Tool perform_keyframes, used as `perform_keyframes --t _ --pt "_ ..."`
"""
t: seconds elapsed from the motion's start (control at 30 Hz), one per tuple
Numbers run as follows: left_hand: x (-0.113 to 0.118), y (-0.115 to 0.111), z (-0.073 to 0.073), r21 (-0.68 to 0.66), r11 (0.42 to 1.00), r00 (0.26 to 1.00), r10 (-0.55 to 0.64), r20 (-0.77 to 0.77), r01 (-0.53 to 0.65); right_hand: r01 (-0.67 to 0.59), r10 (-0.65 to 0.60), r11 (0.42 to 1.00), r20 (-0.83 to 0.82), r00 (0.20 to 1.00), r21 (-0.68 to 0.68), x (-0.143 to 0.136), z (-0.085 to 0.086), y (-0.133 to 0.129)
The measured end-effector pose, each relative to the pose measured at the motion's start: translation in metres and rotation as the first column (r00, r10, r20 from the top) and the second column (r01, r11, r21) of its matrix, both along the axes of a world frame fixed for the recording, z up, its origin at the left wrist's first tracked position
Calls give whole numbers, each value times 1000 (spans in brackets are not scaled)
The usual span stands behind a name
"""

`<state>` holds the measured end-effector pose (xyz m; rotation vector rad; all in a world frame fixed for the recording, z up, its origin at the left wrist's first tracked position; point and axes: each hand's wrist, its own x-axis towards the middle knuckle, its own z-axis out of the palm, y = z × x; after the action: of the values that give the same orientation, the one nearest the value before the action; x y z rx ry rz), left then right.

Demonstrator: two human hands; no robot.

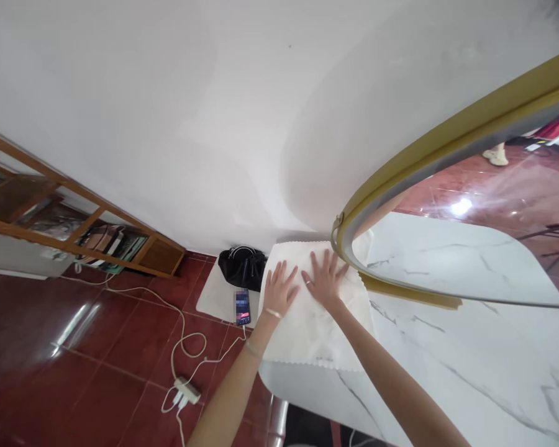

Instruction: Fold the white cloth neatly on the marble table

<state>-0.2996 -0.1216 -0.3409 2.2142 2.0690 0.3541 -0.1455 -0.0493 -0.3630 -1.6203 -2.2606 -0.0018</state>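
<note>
A white cloth [317, 335] with a scalloped edge lies spread on the left end of the marble-patterned tabletop [447, 360]. My left hand [279, 290] rests flat on its left part, fingers apart, with a bracelet at the wrist. To the right, my right hand [325, 279] presses on the same cloth with fingers spread and a ring on one finger. Its fingertips are close to the lower edge of the gold-framed mirror [403, 158]. Neither hand grips anything. Some small wrinkles show in the cloth near the right hand.
Left of the table, a black bag [243, 267] and a phone [243, 307] lie on a white surface. A charging cable runs from the phone to a power strip [187, 390] on the red tiled floor [116, 335]. A wooden shelf [161, 254] stands along the white wall.
</note>
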Motion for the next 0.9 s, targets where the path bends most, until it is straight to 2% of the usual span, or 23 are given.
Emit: perform_keyframes --t 0.07,0.13,0.2,0.3,0.37,0.43,0.53,0.67,0.77,0.9 --pt "-4 -53 0 11 1000 1000 -22 -15 22 -125 127 992 -73 989 30 -12 -1 -13" --pt "-3 -103 0 21 999 999 26 -30 -26 -275 279 960 -106 954 49 -23 -1 -34" --pt "2 -142 -1 40 995 994 97 -46 -96 -385 388 921 -104 916 53 -33 0 -62" --pt "15 -180 -3 75 981 980 187 -73 -181 -466 472 882 -106 875 75 -30 9 -111" --pt "25 -195 -5 95 975 973 209 -95 -200 -509 513 858 -87 854 70 -11 17 -145" --pt "34 -203 -7 110 979 976 182 -119 -169 -558 558 830 -33 829 7 20 23 -173" --pt "51 -202 -10 126 992 990 42 -136 -25 -512 513 858 81 855 -28 73 24 -203" --pt "81 -172 -19 175 958 972 -212 -101 228 -339 308 934 232 923 111 129 4 -215" --pt "110 -134 -33 174 914 931 -356 -82 365 -226 147 940 292 945 257 161 -16 -202" --pt "141 -84 -57 239 869 901 -416 -122 433 -186 38 907 367 930 377 195 -37 -169"
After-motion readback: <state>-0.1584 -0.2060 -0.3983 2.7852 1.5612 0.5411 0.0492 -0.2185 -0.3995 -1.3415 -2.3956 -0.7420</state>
